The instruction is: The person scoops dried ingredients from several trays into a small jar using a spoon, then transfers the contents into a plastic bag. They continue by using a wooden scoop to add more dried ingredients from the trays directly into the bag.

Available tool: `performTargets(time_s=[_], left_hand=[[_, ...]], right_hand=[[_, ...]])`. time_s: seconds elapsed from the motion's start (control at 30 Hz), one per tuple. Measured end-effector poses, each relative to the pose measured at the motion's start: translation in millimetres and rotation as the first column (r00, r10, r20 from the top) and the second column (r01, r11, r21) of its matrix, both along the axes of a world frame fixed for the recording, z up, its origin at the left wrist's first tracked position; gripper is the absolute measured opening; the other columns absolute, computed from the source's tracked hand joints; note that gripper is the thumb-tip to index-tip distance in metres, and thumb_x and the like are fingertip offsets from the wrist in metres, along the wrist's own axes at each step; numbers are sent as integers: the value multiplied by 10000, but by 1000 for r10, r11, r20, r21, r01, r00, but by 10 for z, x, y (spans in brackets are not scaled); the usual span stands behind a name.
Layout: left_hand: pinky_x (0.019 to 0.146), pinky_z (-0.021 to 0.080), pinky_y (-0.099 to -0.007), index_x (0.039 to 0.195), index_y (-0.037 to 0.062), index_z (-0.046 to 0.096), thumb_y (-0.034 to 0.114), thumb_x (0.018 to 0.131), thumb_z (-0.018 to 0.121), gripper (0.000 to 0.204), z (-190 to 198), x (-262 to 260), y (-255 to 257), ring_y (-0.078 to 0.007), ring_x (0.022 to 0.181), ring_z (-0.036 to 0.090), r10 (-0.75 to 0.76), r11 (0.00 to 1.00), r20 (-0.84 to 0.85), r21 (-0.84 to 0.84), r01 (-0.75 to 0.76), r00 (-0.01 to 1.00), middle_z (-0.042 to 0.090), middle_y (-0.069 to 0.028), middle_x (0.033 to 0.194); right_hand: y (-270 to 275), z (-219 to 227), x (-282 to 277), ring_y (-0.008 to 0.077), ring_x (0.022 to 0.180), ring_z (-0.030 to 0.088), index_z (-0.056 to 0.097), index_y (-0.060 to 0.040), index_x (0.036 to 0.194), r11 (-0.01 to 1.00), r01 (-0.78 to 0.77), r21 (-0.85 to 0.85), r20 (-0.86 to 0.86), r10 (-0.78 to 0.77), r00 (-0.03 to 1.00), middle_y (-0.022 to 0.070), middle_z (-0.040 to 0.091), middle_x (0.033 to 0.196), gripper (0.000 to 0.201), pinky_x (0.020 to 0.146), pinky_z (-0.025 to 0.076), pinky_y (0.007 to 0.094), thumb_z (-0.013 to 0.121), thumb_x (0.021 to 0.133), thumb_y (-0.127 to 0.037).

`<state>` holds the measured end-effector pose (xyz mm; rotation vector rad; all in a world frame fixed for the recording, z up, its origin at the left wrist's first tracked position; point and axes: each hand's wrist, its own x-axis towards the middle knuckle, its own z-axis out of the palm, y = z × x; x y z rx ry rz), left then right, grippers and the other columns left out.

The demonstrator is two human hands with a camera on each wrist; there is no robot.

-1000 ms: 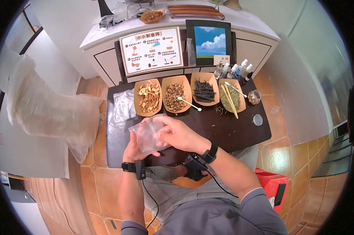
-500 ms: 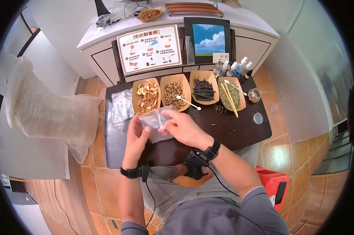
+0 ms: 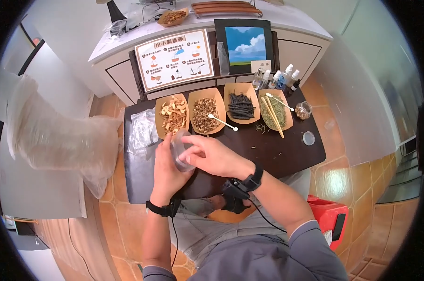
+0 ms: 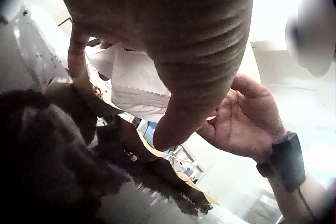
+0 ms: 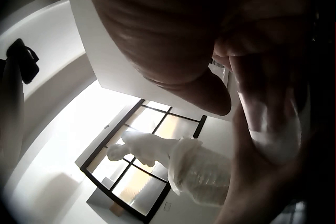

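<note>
A small translucent white pouch [image 3: 176, 151] is in my left hand [image 3: 167, 169], whose fingers and thumb curl round its sides. The left wrist view shows a serrated edge on the pouch [image 4: 137, 83]. My right hand [image 3: 220, 154] comes in from the right, its fingers reaching into the pouch's mouth. Through the thin wall of the pouch [image 5: 274, 142] these fingers show straight in the right wrist view, with the thumb apart from them. Both hands are in front of the paper tray of dried slices [image 3: 174, 115].
Paper trays of brown pieces [image 3: 205, 112], black sticks [image 3: 241, 106] and green herb [image 3: 276, 112] line the dark table [image 3: 263, 159]. Flat clear bags [image 3: 143, 133] lie at its left. Spray bottles [image 3: 281, 80], a small jar [image 3: 303, 110] and a round lid [image 3: 308, 138] stand right.
The pouch has turned from lying flat between both hands to standing upright and opened in the left hand. The right hand's fingers have moved into its mouth.
</note>
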<state>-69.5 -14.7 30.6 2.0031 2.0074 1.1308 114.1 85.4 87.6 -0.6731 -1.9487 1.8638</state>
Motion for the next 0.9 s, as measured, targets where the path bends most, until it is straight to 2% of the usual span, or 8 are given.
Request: performTargets(time_s=[0.1, 0.13, 0.2, 0.23, 0.3, 0.4, 0.6, 0.9], left_hand=[[1186, 443, -457, 1635, 6, 319, 90, 701, 946, 1128, -137, -72, -29, -345, 1374, 542, 56, 997, 231, -70, -41, 971, 501, -183, 1499], [1186, 443, -457, 1635, 6, 319, 90, 701, 946, 1128, -128, -87, -45, -345, 1374, 542, 63, 996, 233, -72, -48, 971, 501, -183, 1499], [1197, 432, -446, 1630, 8, 328, 92, 723, 920, 1086, -102, -109, -81, -334, 1388, 529, 108, 993, 273, -76, -90, 956, 496, -175, 1502], [1197, 432, -446, 1630, 8, 328, 92, 723, 920, 1086, -120, -124, -88, -334, 1388, 529, 120, 992, 277, -73, -104, 953, 496, -175, 1502], [1209, 419, -445, 1619, 9, 346, 95, 743, 903, 1042, -200, -137, -79, -316, 1401, 515, 130, 991, 322, -73, -113, 938, 489, -167, 1513], [1209, 413, -442, 1602, 13, 371, 84, 758, 889, 993, -314, -135, -52, -297, 1404, 508, 121, 993, 379, -62, -105, 917, 488, -154, 1516], [1208, 405, -421, 1584, 22, 389, 59, 769, 873, 949, -383, -114, -56, -282, 1430, 486, 133, 991, 601, -62, -120, 788, 492, -137, 1513], [1206, 423, -435, 1627, 26, 325, 29, 756, 880, 1033, -357, -82, -74, -286, 1440, 483, 132, 989, 605, -29, -144, 785, 442, -151, 1544]], right_hand=[[88, 130, 325, 123, 978, 726, 627, 15, 1434, 935, 221, 279, 7, -232, 973, 111, 796, 1228, 403, 888, 591, 292, 662, 1046, -90], [175, 138, 490, 202, 975, 793, 660, -11, 1366, 863, 347, 368, 7, -375, 927, 141, 812, 1137, 366, 859, 621, 336, 671, 1019, -126], [383, 51, 936, 223, 899, 786, 679, -28, 1308, 684, 514, 518, 12, -607, 795, 146, 792, 1025, 315, 770, 607, 369, 689, 1020, -154], [481, -67, 1176, 285, 873, 783, 689, -45, 1283, 502, 485, 716, 59, -736, 675, 152, 780, 1009, 296, 751, 607, 404, 700, 1013, -165], [597, -263, 1592, 363, 1031, 720, 665, -22, 1282, 309, 337, 889, 92, -843, 530, 188, 720, 1132, 355, 863, 577, 492, 729, 974, -185], [582, -384, 1822, 404, 1060, 667, 635, -2, 1288, 183, 123, 975, 123, -915, 384, 186, 649, 1119, 450, 878, 564, 513, 785, 928, -227], [626, -516, 1866, 395, 1030, 674, 644, -13, 1193, 291, 95, 952, 250, -918, 308, 180, 626, 1089, 440, 824, 593, 511, 813, 893, -286], [700, -516, 1853, 410, 939, 715, 667, -25, 1033, 396, 200, 896, 316, -887, 337, 188, 677, 1078, 295, 805, 590, 516, 786, 922, -270]])
